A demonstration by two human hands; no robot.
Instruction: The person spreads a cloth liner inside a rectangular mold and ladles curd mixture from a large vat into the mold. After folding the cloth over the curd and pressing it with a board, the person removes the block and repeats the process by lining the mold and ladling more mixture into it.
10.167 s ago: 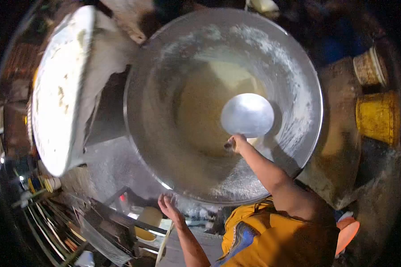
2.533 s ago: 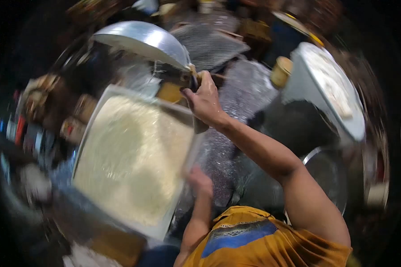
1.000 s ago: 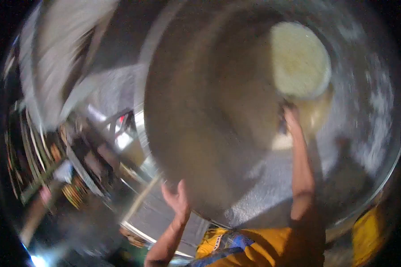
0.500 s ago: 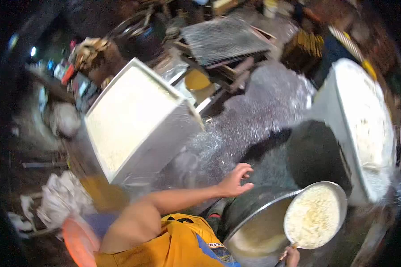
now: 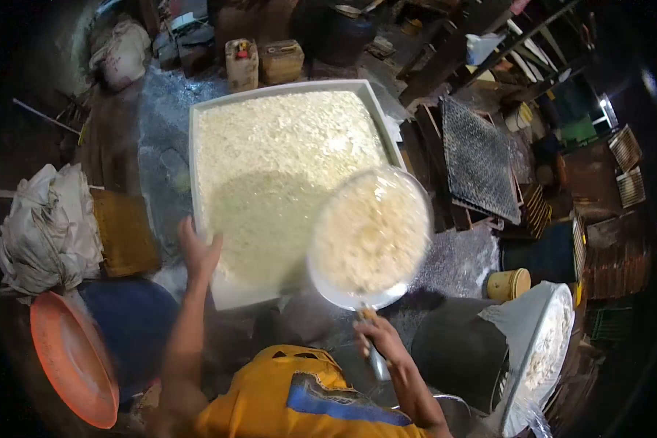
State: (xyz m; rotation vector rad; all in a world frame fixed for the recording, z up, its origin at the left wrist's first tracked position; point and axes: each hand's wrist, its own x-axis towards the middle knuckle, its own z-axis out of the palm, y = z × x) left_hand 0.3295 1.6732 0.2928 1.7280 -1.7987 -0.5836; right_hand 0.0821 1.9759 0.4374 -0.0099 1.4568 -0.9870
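Note:
In my right hand (image 5: pixel 379 337) is the handle of a large round scoop (image 5: pixel 400 298), its fingers wrapped around it. Pale, lumpy curd (image 5: pixel 372 233) fills the scoop, which is over the right front part of a square vat (image 5: pixel 193 157). More wet, whitish curd (image 5: pixel 292 120) lies inside the vat, with a shadow across its nearer half. My left hand (image 5: pixel 199 252) is at the vat's left side, fingers spread and empty; I cannot tell whether it touches the rim.
At lower left stand an orange basin (image 5: pixel 73 365) and a blue drum (image 5: pixel 128 328), near white sacks (image 5: pixel 51 226). Two jerrycans (image 5: pixel 281 62) are behind the vat. To the right are a mesh rack (image 5: pixel 478 160), a yellow bucket (image 5: pixel 509 285) and a cloth-lined tub (image 5: pixel 551 343) of white material.
The view has turned towards the square vat. The filled scoop has gone from above the metal pot at right to above the vat. My left hand now sits beside the vat's left edge.

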